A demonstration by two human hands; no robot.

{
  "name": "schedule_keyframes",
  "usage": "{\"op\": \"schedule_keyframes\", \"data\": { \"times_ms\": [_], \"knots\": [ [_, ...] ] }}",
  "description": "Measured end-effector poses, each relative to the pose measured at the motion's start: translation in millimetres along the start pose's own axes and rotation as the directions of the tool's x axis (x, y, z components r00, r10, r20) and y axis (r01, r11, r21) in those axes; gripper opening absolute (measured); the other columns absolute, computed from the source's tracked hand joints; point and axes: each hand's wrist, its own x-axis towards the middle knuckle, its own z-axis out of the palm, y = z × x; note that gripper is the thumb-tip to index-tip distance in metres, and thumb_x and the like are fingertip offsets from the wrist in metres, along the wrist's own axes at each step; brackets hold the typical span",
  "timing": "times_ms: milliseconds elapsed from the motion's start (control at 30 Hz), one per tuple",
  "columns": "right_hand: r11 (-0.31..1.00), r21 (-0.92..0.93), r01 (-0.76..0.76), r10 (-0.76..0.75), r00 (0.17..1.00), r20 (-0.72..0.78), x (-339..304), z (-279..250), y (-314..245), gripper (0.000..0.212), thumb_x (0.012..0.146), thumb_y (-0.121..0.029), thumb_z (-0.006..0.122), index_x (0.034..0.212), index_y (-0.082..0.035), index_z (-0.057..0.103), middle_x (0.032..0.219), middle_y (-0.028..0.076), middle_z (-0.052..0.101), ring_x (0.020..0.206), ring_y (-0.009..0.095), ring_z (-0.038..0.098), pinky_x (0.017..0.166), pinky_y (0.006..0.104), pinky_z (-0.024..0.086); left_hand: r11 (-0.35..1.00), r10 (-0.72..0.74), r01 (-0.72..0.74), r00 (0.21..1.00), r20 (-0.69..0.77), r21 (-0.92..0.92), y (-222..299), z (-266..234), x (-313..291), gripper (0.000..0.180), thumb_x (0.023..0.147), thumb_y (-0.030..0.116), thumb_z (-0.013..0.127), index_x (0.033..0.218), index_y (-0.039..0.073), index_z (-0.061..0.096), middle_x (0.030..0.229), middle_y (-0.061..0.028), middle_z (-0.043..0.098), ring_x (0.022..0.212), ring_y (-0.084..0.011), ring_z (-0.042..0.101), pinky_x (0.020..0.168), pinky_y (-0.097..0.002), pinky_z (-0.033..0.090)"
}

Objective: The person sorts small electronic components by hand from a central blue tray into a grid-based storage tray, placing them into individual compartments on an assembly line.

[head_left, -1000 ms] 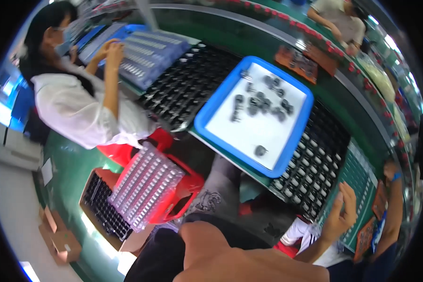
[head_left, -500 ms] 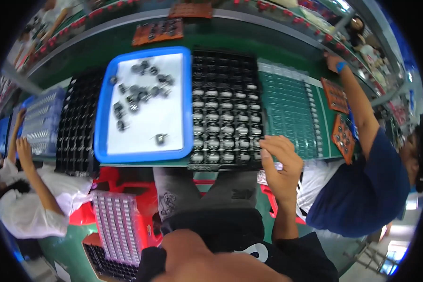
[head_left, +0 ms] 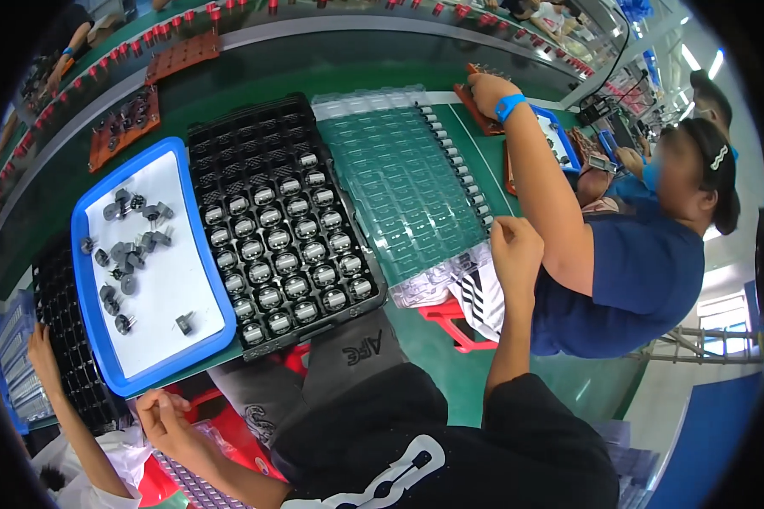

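My right hand (head_left: 518, 250) is by the lower end of a row of small silver cylinders (head_left: 458, 165), along the right edge of a clear plastic tray (head_left: 390, 187). Its thumb and fingers are drawn together; whether something is between them cannot be made out. My left hand (head_left: 165, 417) hovers below the front edge of a blue-rimmed tray (head_left: 231, 327), fingers curled in, their contents hidden. Dark round parts with thin metal pins (head_left: 127, 254) lie scattered on the tray's white bottom. Between the two trays, a black pocketed tray (head_left: 246, 140) holds rows of silver-topped parts (head_left: 284, 246).
On the right, a co-worker in a navy shirt (head_left: 637, 280) reaches an arm across the bench. Another person's hand (head_left: 42, 352) is at far left, beside a second black tray (head_left: 59, 293). Orange trays (head_left: 127, 127) stand at the back; a red stool (head_left: 458, 327) is below the bench.
The view has swung to the right, so the trays appear further left. My right hand has left the black tray's corner for the silver cylinders. My left hand now shows near the bench edge.
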Motion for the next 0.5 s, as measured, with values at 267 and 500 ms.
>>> {"op": "schedule_keyframes", "data": {
  "times_ms": [267,500],
  "knots": [
    [0.97,-0.198,-0.139,0.159,0.983,0.09,-12,10,12,0.015,0.082,-0.014,0.066,0.091,-0.002,0.068,0.08,0.015,0.066,0.075,0.034,0.065,0.069,0.045,0.05,0.993,0.041,-0.028,0.992,-0.116,0.111,-3,-14,10,0.004,0.095,0.006,0.054,0.096,0.003,0.056,0.077,-0.0017,0.051,0.069,-0.0083,0.048,0.063,-0.0213,0.04],
    [0.973,-0.186,-0.138,0.176,0.963,0.203,-3,13,20,0.021,0.08,-0.018,0.069,0.09,0.0,0.065,0.08,0.023,0.067,0.077,0.039,0.066,0.07,0.0462,0.051,0.985,0.078,-0.058,0.99,-0.122,0.16,0,-17,10,0.004,0.093,0.004,0.054,0.095,0.001,0.057,0.074,-0.0026,0.053,0.066,-0.0089,0.049,0.062,-0.0223,0.042]
  ]
}}
